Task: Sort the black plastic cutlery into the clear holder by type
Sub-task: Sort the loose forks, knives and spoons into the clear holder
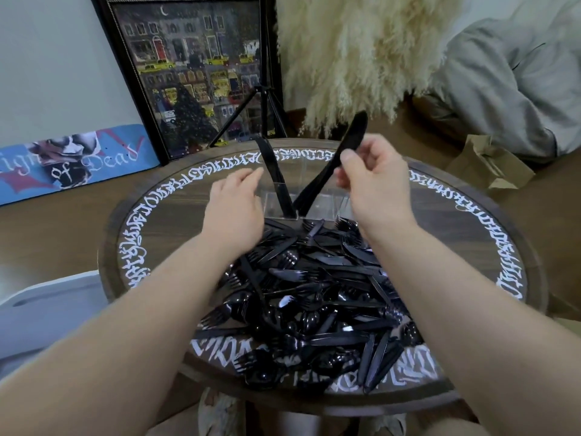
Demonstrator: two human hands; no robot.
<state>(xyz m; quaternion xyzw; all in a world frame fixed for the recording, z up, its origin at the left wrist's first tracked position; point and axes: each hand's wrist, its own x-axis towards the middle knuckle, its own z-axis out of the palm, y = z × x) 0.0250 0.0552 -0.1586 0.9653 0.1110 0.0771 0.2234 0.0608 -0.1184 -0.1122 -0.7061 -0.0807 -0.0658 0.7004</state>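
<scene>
- I see my right hand (374, 180) above the clear holder (301, 202), thumb and fingers pinching a black knife (333, 165) that leans right, its lower end down inside the holder.
- A second knife (272, 174) stands in the holder too, tilted left; which compartment, I can't tell.
- My left hand (234, 209) hovers at the holder's left side, fingers relaxed and extended, gripping nothing.
- Cutlery pile (314, 297), forks and knives mixed, lies on the round table (151, 221) just nearer me than the holder.
- A framed picture (188, 73) leans on the wall behind the holder.
</scene>
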